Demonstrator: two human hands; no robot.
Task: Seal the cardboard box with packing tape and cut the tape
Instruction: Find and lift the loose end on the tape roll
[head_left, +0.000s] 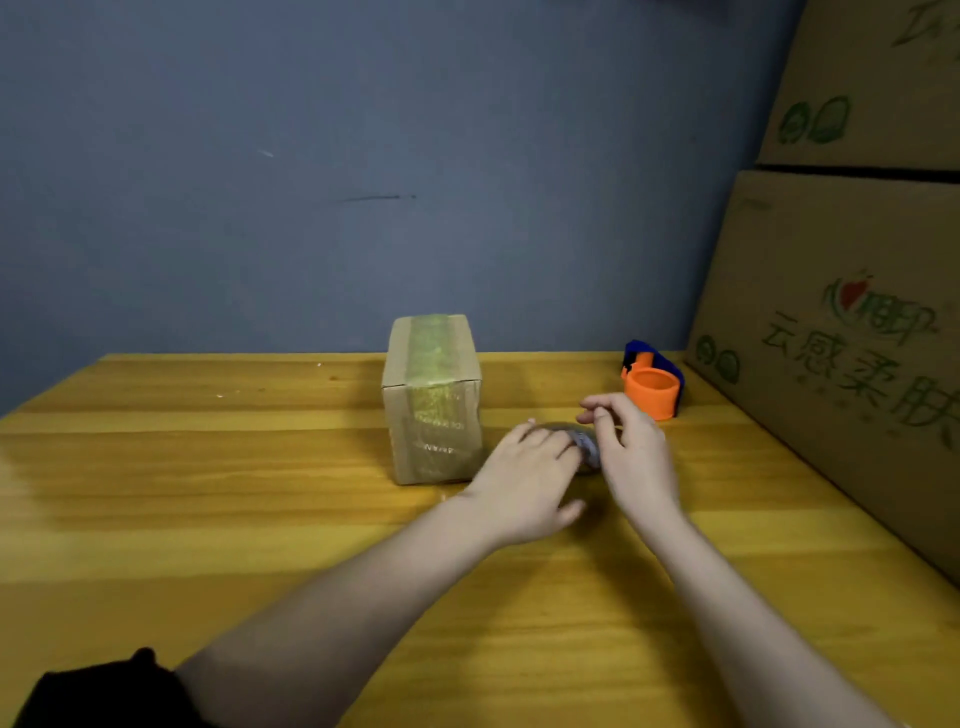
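A roll of tape (584, 446) is held flat on the wooden table (208, 493) between the two hands, most of it hidden under them, so only a grey curved edge is seen. The left hand (530, 480) is laid over the near side of the roll, fingers bent across its top, apparently to keep it from sliding. The right hand (631, 457) is set against the far side, its forefinger and thumb raised and pinched together above the rim (probably picking for the loose end, though no free strip can be made out). Both forearms are stretched forward and converge at the roll, wrists low to the table. The cardboard box (434, 400) is stood upright just to the left of the left hand, close to it but not touched; a band of yellowish tape is already seen over its top and down its front. Beyond the right hand an orange and blue tape dispenser (653, 382) is left unused, and large printed cartons (841, 322) are stacked further to the right.
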